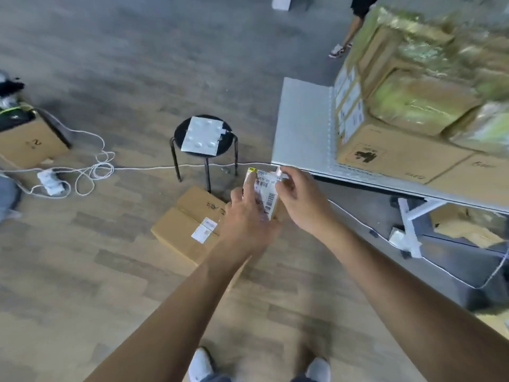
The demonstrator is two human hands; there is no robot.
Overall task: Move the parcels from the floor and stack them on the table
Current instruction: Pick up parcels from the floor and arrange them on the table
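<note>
A small white parcel (pixel 265 193) with barcode labels and a yellow sticker is held up in the air between both hands, just off the white table's (pixel 301 125) near corner. My left hand (pixel 248 216) grips its lower left side. My right hand (pixel 298 197) pinches its upper right edge. On the floor below lies a brown cardboard parcel (pixel 187 224) with a white label. Several taped cardboard parcels (pixel 413 106) are stacked on the table at the right.
A black stool (pixel 205 139) carrying a flat white package stands just beyond the floor parcel. White cables and a power strip (pixel 51 181) trail across the wooden floor at left, near an open box (pixel 30 142). Another person's leg (pixel 347 37) is at the back.
</note>
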